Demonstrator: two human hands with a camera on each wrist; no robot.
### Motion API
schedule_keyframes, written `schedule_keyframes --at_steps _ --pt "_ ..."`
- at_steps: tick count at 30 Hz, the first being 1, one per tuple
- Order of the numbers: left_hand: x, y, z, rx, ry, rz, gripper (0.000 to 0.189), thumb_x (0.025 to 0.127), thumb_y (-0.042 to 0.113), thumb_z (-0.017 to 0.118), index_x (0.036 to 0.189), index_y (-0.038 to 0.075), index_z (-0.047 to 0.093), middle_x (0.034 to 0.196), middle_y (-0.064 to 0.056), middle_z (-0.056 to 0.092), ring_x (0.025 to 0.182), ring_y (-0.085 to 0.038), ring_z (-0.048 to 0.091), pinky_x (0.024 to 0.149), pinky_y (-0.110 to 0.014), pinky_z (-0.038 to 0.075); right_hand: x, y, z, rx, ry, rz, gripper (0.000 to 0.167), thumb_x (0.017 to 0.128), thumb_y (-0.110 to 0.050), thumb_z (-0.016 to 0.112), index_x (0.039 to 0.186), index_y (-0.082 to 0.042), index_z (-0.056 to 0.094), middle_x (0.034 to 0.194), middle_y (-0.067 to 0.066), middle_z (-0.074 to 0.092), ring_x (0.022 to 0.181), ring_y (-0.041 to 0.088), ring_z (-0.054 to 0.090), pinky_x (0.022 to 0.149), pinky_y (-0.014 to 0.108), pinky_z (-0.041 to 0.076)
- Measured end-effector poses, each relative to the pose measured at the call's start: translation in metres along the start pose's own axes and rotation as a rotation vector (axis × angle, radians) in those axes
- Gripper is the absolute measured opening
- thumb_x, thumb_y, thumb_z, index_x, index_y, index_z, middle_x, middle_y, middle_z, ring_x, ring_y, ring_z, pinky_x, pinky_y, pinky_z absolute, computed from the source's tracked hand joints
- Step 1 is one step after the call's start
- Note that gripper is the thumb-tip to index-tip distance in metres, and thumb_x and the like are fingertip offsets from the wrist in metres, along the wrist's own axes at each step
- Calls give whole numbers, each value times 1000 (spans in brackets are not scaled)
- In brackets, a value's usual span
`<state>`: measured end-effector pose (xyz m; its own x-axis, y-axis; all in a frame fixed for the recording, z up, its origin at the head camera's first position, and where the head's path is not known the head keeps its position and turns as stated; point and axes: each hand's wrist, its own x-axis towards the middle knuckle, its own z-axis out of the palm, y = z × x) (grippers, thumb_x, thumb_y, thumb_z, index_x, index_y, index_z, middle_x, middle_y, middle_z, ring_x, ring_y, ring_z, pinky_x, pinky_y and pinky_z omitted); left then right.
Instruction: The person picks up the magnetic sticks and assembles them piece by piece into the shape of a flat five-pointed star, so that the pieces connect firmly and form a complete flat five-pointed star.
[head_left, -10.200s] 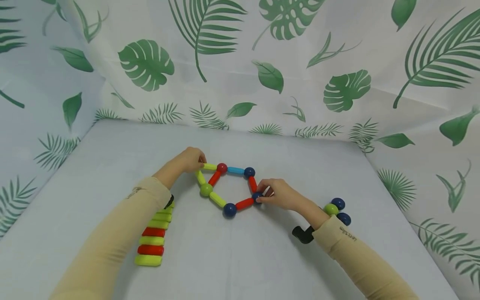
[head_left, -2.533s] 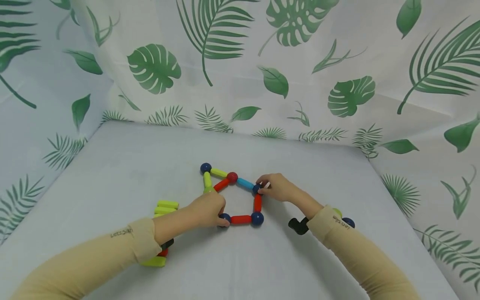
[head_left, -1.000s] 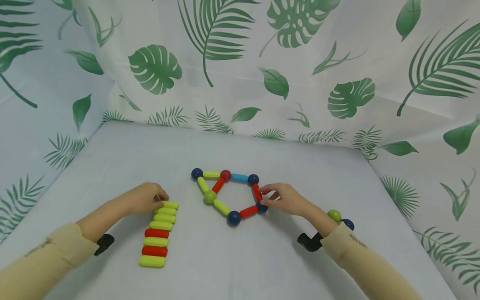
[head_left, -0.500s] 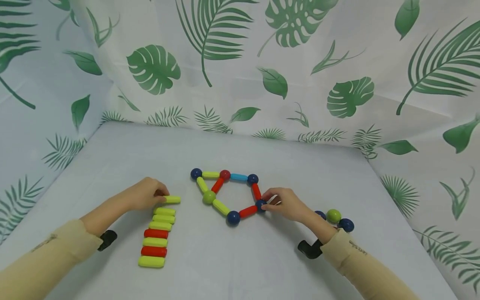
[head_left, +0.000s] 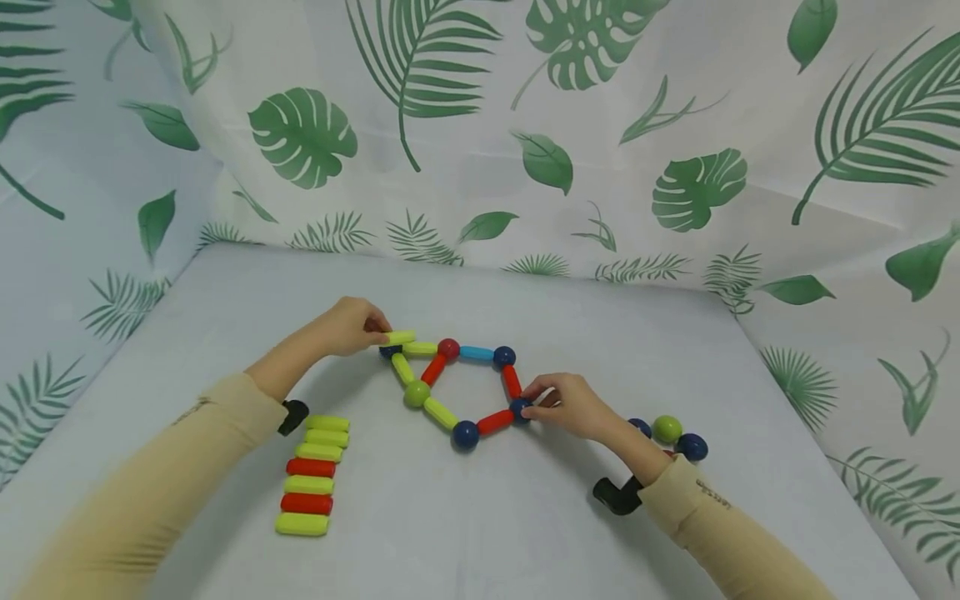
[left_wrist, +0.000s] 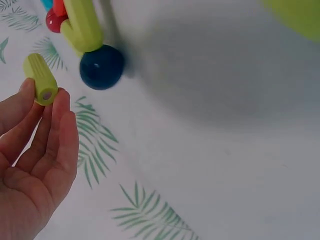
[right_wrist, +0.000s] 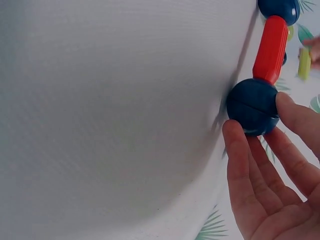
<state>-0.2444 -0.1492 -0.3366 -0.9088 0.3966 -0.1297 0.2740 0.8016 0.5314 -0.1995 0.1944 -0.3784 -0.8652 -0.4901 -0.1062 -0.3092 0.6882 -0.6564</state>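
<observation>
Between thumb and fingertips, my left hand pinches a yellow-green magnetic rod, held just above the far-left blue ball of a joined figure. That figure lies on the table: a ring of rods and balls with a red ball, a green ball, a light blue rod and a front blue ball. A smaller, three-sided part joins its left side. At the ring's right corner my right hand holds a blue ball with thumb and fingers; a red rod is attached to it.
A column of yellow-green and red rods lies at the left of the table. Several loose balls, among them a green one and a blue one, sit beyond my right forearm. A leaf-print cloth hangs behind.
My left hand has taken a yellow-green rod from the top of the column and carried it up and right to the figure's far-left ball. My right hand stays at the right corner ball.
</observation>
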Motion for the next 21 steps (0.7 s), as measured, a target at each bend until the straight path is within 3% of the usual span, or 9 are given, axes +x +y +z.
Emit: schedule_keyframes --at_steps 5,13,17,21 --pt "31 22 6 -55 25 -58 21 88 12 61 101 -3 66 96 -13 64 88 -23 59 76 -32 49 1 -1 -1 -2 -4 13 17 79 -13 71 94 -4 67 90 5 64 75 15 61 66 27 52" --pt "69 46 33 -155 72 -172 21 86 16 63 99 -1 67 96 -11 65 86 -21 58 75 -29 48 0 -1 -1 2 -1 2 17 79 -10 71 93 -2 67 88 5 64 73 16 62 65 26 52" --pt "81 55 46 -137 89 -198 20 84 16 64 97 1 68 96 -10 65 85 -20 58 72 -27 48 0 -1 -1 9 -5 -11 17 79 -10 71 93 -1 67 88 5 64 73 16 61 65 26 53" --pt "84 62 56 -107 108 -254 19 83 16 63 94 1 69 96 -10 65 84 -20 59 68 -25 49 0 -1 -1 4 -2 -14 17 79 -10 71 93 -1 67 87 5 63 73 15 61 65 26 53"
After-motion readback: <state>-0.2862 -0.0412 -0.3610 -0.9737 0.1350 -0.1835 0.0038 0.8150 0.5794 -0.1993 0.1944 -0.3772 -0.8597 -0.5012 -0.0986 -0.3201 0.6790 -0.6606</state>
